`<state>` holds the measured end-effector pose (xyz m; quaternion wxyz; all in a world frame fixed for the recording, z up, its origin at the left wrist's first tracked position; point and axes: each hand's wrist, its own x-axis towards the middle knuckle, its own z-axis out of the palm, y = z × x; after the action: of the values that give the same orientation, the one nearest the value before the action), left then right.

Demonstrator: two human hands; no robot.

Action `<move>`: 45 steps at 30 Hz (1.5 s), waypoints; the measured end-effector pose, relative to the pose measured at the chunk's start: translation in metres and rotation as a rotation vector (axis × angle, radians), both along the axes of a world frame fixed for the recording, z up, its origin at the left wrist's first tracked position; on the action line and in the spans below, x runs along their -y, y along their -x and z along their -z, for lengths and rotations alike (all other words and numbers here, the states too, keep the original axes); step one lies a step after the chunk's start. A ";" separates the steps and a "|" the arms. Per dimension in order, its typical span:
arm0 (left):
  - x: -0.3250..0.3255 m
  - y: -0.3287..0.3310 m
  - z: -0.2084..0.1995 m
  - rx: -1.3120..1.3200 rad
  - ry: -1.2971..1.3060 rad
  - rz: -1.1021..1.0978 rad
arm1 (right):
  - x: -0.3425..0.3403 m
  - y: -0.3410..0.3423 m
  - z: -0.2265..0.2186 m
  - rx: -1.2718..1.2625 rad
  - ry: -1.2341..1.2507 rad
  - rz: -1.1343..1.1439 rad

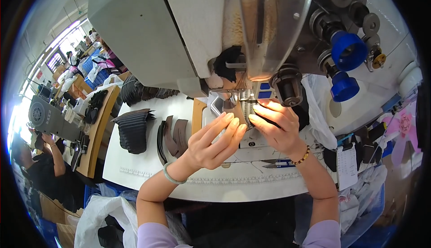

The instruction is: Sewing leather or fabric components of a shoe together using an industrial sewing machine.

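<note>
The sewing machine (134,32) is filling the upper centre of the frame. Just below it, mid-frame, the left hand (208,147) is bunching its fingertips and the right hand (283,126) is curving alongside; the view is leaving unclear whether either grip is clasping something. Brown strips (181,133) and a dark pleated stack (132,132) are lying on the white worktop (139,160), left of centre.

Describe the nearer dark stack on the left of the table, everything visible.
The dark stack looks like thin, overlapping pieces, perhaps cloth or leather, forming ridges, with a brownish top edge and jagged upper right corner. It lies on the white table, left of the left hand; no hand touches it.
</note>
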<state>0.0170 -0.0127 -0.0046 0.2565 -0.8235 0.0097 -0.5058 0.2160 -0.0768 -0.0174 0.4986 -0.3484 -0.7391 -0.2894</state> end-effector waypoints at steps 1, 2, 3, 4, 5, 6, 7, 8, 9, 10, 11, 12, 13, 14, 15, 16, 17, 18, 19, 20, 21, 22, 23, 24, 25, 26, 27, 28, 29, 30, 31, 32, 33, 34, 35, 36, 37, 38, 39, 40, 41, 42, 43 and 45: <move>-0.001 0.000 0.000 0.000 -0.007 0.015 | 0.000 0.000 0.000 -0.002 -0.003 0.001; -0.002 -0.001 0.000 0.001 -0.014 0.031 | 0.000 0.000 0.000 -0.001 -0.004 0.002; -0.003 -0.001 0.000 0.002 -0.015 0.032 | 0.000 -0.001 0.000 -0.002 -0.004 0.001; -0.004 -0.001 0.000 0.004 -0.017 0.046 | 0.000 -0.001 0.000 -0.004 -0.005 -0.001; -0.005 -0.001 0.000 0.005 -0.020 0.059 | -0.001 -0.001 0.001 -0.004 -0.006 0.000; -0.005 -0.001 -0.001 0.006 -0.022 0.059 | -0.002 -0.004 0.004 -0.002 0.017 -0.014; -0.004 -0.001 -0.001 0.007 -0.018 0.057 | -0.001 -0.006 0.006 0.001 0.041 -0.024; -0.004 -0.002 -0.001 0.009 -0.013 0.055 | 0.000 -0.010 0.008 0.003 0.041 -0.022; -0.004 -0.002 -0.001 0.011 -0.014 0.057 | 0.002 -0.014 0.011 -0.104 0.112 -0.055; -0.003 -0.002 -0.002 0.011 -0.017 0.060 | 0.003 -0.019 0.014 -0.209 0.182 -0.092; -0.003 -0.002 -0.003 0.012 -0.021 0.062 | 0.005 -0.025 0.019 -0.270 0.278 -0.002; -0.002 -0.002 -0.003 0.016 -0.024 0.059 | 0.002 -0.032 0.023 -0.380 0.434 -0.079; -0.003 -0.002 -0.003 0.005 -0.021 0.067 | -0.003 -0.036 0.022 -0.489 0.588 -0.155; -0.004 -0.002 -0.003 -0.006 -0.019 0.075 | -0.005 -0.038 0.022 -0.483 0.583 -0.157; -0.003 -0.002 -0.002 -0.001 -0.024 0.074 | -0.004 -0.038 0.021 -0.557 0.665 -0.220; -0.002 -0.002 -0.003 -0.007 -0.017 0.076 | -0.003 -0.037 0.017 -0.627 0.744 -0.285; -0.001 -0.002 -0.005 -0.013 -0.008 0.079 | -0.001 -0.036 0.014 -0.620 0.735 -0.286; 0.000 -0.001 -0.006 -0.023 0.003 0.074 | 0.002 -0.035 0.012 -0.683 0.792 -0.279; 0.001 0.000 -0.006 -0.023 -0.001 0.072 | 0.004 -0.034 0.012 -0.750 0.854 -0.275; 0.001 0.001 -0.006 -0.032 0.013 0.068 | 0.004 -0.033 0.011 -0.727 0.849 -0.225; 0.001 0.001 -0.006 -0.040 0.028 0.064 | 0.003 -0.036 0.015 -0.725 0.848 -0.227; 0.001 0.002 -0.006 -0.046 0.036 0.067 | 0.003 -0.041 0.019 -0.633 0.836 -0.160; 0.000 0.001 -0.007 -0.044 0.038 0.069 | 0.002 -0.045 0.023 -0.539 0.823 -0.093; 0.000 0.001 -0.007 -0.043 0.030 0.074 | 0.001 -0.046 0.025 -0.539 0.774 -0.117; 0.000 0.000 -0.007 -0.040 0.024 0.074 | 0.001 -0.044 0.023 -0.536 0.778 -0.118; -0.001 0.001 -0.007 -0.037 0.026 0.072 | 0.002 -0.040 0.018 -0.630 0.829 -0.171; -0.002 0.001 -0.007 -0.048 0.028 0.072 | 0.003 -0.038 0.013 -0.725 0.878 -0.224; -0.002 0.001 -0.008 -0.057 0.030 0.074 | 0.004 -0.037 0.011 -0.719 0.880 -0.223; -0.004 0.000 -0.009 -0.052 0.030 0.072 | 0.004 -0.036 0.009 -0.704 0.884 -0.183; -0.008 -0.001 -0.009 -0.029 0.054 0.072 | 0.003 -0.036 0.007 -0.689 0.888 -0.144; -0.011 -0.001 -0.009 -0.005 0.076 0.076 | 0.003 -0.035 0.005 -0.684 0.886 -0.142; -0.014 -0.002 -0.006 0.001 0.114 0.083 | 0.003 -0.034 0.004 -0.681 0.886 -0.117; -0.015 -0.001 -0.005 0.006 0.112 0.083 | 0.003 -0.033 0.003 -0.679 0.886 -0.093; -0.016 -0.001 -0.005 0.002 0.127 0.082 | 0.003 -0.034 0.004 -0.672 0.883 -0.092; -0.017 -0.001 -0.004 -0.001 0.143 0.081 | 0.003 -0.034 0.007 -0.652 0.867 -0.085; -0.019 -0.001 -0.004 0.005 0.139 0.081 | 0.003 -0.035 0.008 -0.632 0.851 -0.079; -0.019 -0.001 -0.003 0.006 0.133 0.081 | 0.004 -0.035 0.008 -0.627 0.853 -0.081; -0.019 0.000 -0.003 0.007 0.127 0.082 | 0.004 -0.035 0.007 -0.445 0.678 0.025; -0.021 0.000 -0.001 0.010 0.129 0.078 | 0.005 -0.035 0.006 -0.263 0.499 0.127; -0.023 -0.001 0.001 0.015 0.149 0.095 | 0.005 -0.035 0.005 -0.259 0.502 0.127; -0.025 -0.001 0.002 0.020 0.170 0.112 | 0.005 -0.035 0.004 -0.243 0.489 0.131; -0.025 -0.001 0.002 0.023 0.173 0.111 | 0.004 -0.034 0.003 -0.227 0.477 0.134; -0.026 -0.001 0.001 0.021 0.172 0.115 | 0.004 -0.033 0.003 -0.223 0.478 0.133; -0.027 -0.002 0.000 0.022 0.172 0.117 | 0.002 -0.032 0.004 -0.301 0.515 0.068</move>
<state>0.0190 0.0143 -0.0047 0.1552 -0.8349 0.0114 -0.5280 0.2478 -0.0790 -0.0213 0.4878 -0.5268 -0.6940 -0.0542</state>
